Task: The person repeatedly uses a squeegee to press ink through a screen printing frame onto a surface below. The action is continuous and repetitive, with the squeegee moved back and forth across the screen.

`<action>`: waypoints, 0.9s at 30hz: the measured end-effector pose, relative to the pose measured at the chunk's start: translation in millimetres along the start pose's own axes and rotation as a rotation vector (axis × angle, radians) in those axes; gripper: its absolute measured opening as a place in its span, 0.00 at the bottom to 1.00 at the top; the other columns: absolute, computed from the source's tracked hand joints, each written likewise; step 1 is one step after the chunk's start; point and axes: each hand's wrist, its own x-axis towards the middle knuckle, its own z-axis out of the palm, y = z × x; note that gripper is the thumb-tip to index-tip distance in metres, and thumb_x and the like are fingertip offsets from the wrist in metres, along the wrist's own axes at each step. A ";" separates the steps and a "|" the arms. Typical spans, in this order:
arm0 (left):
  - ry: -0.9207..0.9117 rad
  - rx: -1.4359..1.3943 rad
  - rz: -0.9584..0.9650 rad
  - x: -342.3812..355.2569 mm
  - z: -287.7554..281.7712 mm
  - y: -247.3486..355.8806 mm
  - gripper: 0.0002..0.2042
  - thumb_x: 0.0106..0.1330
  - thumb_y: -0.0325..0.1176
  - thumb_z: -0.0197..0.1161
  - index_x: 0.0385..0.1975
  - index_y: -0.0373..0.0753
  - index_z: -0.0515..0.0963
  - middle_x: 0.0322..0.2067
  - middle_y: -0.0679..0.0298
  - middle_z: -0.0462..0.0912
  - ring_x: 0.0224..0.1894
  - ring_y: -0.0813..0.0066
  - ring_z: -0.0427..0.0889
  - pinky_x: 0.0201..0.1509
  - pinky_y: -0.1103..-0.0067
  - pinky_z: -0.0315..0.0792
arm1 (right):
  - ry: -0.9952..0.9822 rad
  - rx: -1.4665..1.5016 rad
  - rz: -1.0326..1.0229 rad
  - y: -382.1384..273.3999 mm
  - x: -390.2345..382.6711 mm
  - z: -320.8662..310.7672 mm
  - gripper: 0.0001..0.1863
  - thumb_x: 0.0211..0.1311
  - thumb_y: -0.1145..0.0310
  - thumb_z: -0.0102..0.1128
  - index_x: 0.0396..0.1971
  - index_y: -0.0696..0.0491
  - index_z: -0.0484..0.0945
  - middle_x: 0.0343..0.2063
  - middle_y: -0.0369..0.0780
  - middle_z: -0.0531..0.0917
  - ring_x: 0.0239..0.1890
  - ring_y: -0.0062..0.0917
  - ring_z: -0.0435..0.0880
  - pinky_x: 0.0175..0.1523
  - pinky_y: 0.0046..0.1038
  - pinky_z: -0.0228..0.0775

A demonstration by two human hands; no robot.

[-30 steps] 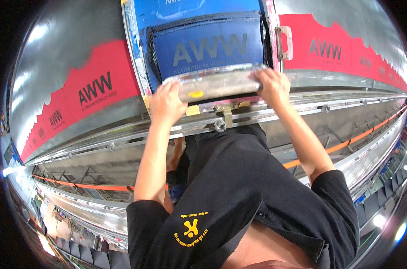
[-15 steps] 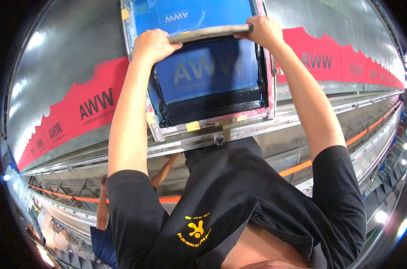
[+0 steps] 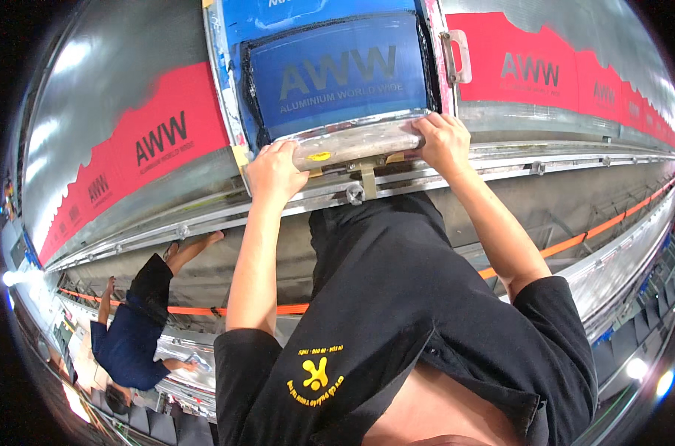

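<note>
A blue printing screen (image 3: 337,59) with grey lettering fills the top middle, in a frame (image 3: 222,82) with dark ink along its inner sides and a handle (image 3: 465,56) on the right. A long metal squeegee (image 3: 367,143) with a yellow mark lies across its near edge. My left hand (image 3: 278,169) is closed round the squeegee's left end. My right hand (image 3: 443,140) is closed round its right end. The blade's lower edge is hidden against the screen.
Grey sheets (image 3: 92,74) with red printed bands (image 3: 181,100) run off left and right. A metal rail (image 3: 516,167) crosses below the frame, over an orange bar (image 3: 575,238). A co-worker (image 3: 129,342) in dark blue is at lower left.
The squeegee was at the near edge, went to the far side of the blue area, and is back near with both hands on it. The co-worker has come further into view at lower left.
</note>
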 end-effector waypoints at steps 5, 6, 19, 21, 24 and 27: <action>-0.140 0.053 0.018 5.8 -47.7 27.0 0.25 0.58 0.56 0.76 0.43 0.39 0.87 0.42 0.53 0.89 0.48 0.50 0.88 0.53 0.59 0.81 | -0.202 -0.054 0.001 0.2 16.6 -33.1 0.21 0.50 0.47 0.77 0.28 0.50 0.84 0.30 0.39 0.85 0.37 0.40 0.88 0.43 0.42 0.81; -0.079 0.069 0.079 12.9 -48.3 30.5 0.28 0.59 0.62 0.74 0.42 0.39 0.88 0.41 0.52 0.89 0.47 0.50 0.88 0.51 0.59 0.81 | -0.340 -0.040 0.058 -3.6 32.2 -52.3 0.30 0.48 0.37 0.78 0.28 0.52 0.84 0.29 0.40 0.86 0.36 0.41 0.89 0.42 0.43 0.81; -0.429 -0.069 0.082 89.1 -29.0 -11.7 0.45 0.43 0.81 0.71 0.32 0.35 0.89 0.34 0.47 0.91 0.43 0.47 0.90 0.49 0.58 0.82 | -0.723 0.081 0.157 24.9 89.5 -0.3 0.47 0.41 0.20 0.73 0.43 0.53 0.91 0.34 0.49 0.90 0.41 0.42 0.91 0.49 0.42 0.83; -0.419 -0.049 0.078 91.0 -49.2 -18.2 0.44 0.43 0.81 0.71 0.31 0.36 0.89 0.32 0.49 0.90 0.42 0.49 0.91 0.48 0.58 0.82 | -0.350 0.391 0.248 27.8 93.0 -20.9 0.34 0.58 0.32 0.72 0.40 0.54 0.91 0.33 0.48 0.89 0.38 0.35 0.90 0.46 0.39 0.80; -0.282 -0.038 0.121 116.2 -78.9 -38.8 0.41 0.47 0.80 0.69 0.34 0.42 0.91 0.31 0.50 0.90 0.39 0.49 0.91 0.45 0.60 0.82 | 0.134 0.418 0.509 56.9 118.3 -24.2 0.29 0.65 0.39 0.70 0.42 0.55 0.90 0.32 0.46 0.89 0.33 0.30 0.88 0.42 0.34 0.79; -0.083 0.010 0.182 152.7 -106.1 -53.8 0.39 0.52 0.79 0.66 0.37 0.42 0.90 0.33 0.49 0.90 0.40 0.47 0.90 0.44 0.57 0.83 | 0.291 0.231 0.621 93.4 133.3 0.5 0.27 0.67 0.44 0.71 0.46 0.56 0.89 0.31 0.41 0.89 0.28 0.25 0.85 0.37 0.29 0.78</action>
